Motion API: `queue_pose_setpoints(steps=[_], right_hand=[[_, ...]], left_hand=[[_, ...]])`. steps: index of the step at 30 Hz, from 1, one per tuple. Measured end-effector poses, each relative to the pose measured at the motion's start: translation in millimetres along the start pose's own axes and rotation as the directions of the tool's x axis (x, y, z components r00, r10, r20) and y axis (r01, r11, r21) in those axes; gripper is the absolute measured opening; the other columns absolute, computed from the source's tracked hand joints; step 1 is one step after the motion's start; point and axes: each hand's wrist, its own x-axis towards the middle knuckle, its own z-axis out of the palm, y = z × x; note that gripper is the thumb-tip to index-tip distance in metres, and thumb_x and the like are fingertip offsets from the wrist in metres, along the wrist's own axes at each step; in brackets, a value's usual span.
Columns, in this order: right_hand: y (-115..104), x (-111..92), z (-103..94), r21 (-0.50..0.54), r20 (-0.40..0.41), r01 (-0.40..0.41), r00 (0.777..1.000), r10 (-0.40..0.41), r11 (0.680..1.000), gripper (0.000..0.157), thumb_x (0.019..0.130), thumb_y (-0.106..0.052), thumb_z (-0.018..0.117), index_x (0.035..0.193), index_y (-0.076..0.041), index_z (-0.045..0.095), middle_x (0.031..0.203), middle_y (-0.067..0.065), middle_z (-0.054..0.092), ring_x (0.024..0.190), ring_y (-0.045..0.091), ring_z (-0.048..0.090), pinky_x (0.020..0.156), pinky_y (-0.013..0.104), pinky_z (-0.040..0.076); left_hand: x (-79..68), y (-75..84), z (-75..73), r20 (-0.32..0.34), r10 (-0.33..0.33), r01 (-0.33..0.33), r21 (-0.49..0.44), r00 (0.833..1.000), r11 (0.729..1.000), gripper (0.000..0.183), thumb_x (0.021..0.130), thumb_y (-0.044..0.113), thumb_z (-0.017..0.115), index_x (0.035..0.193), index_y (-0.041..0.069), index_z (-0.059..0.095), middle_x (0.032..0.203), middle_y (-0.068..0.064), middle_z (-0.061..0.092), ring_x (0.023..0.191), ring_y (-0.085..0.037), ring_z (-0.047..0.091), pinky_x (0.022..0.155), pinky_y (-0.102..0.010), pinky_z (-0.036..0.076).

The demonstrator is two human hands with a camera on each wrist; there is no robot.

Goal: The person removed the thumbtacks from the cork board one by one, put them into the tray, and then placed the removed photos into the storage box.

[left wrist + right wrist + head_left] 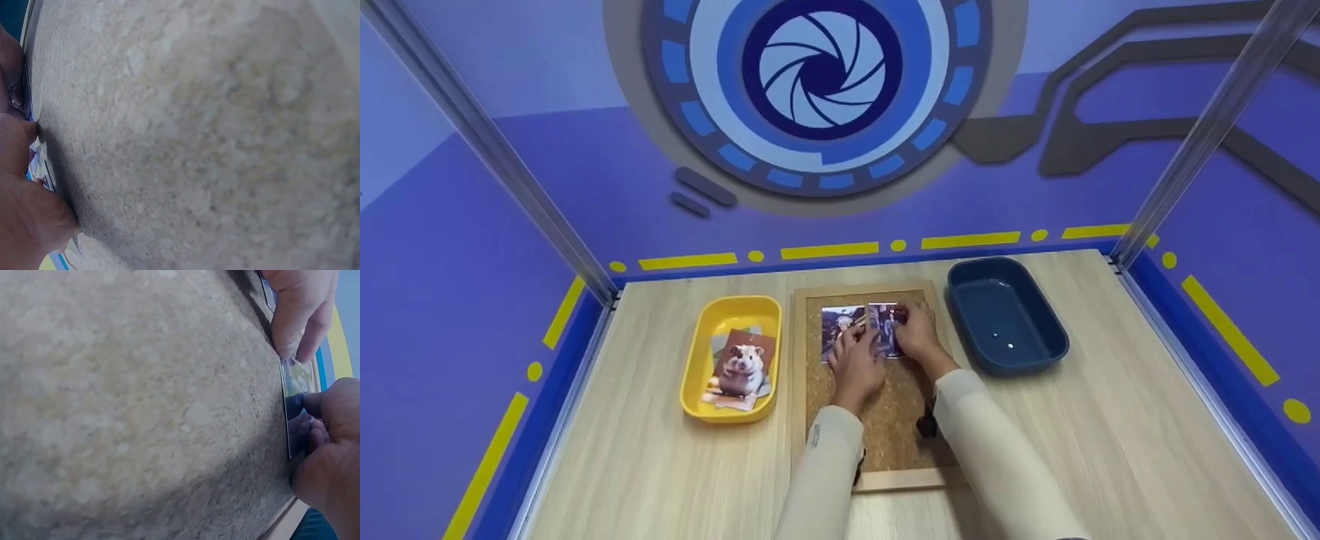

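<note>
Two printed photos lie side by side on a cork board (900, 420) with a wooden frame. My left hand (856, 367) rests across the left photo (840, 319) and the near edge of the right photo (883, 322), fingers mostly straight. At the right photo's right edge is my right hand (919, 330), its fingers bent; whether it pinches anything there is hidden. In the right wrist view, fingertips of the right hand (337, 439) touch the photo's dark part, while the left hand (301, 304) presses the photo's other end.
Left of the board stands a yellow tray (690, 382) holding several pictures, a hamster picture (742, 367) on top. On the right is a dark blue tray (971, 330) with two small shiny spots inside. Behind the wooden table (645, 465) rises a patterned blue wall.
</note>
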Motion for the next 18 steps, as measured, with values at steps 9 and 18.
queue_pose_setpoints(steps=[9, 18], right_hand=[[-5.0, 5.0, 2.7, -0.007, 0.021, -0.014, 1.0, 0.014, 1.0, 0.035, 0.093, 0.002, 0.067, 0.129, 0.003, 0.069, 0.129, 0.026, 0.063, 0.128, 0.043, 0.053, 0.117, 0.054, 0.045], [-8.9, 7.0, -0.7, -0.028, 0.015, -0.023, 1.0, 0.023, 0.999, 0.027, 0.094, -0.001, 0.068, 0.121, 0.003, 0.069, 0.126, 0.024, 0.06, 0.125, 0.041, 0.052, 0.112, 0.053, 0.045]], left_hand=[[0.7, -0.4, -1.4, 0.01, -0.02, 0.02, 0.002, 1.0, 1.0, 0.043, 0.098, 0.016, 0.071, 0.141, 0.016, 0.069, 0.15, -0.013, 0.051, 0.146, -0.04, 0.04, 0.118, -0.063, 0.028], [3.0, -4.8, 5.9, 0.01, -0.019, 0.019, -0.028, 1.0, 0.999, 0.045, 0.097, 0.017, 0.072, 0.142, 0.019, 0.068, 0.153, -0.013, 0.049, 0.148, -0.039, 0.038, 0.12, -0.062, 0.026]])
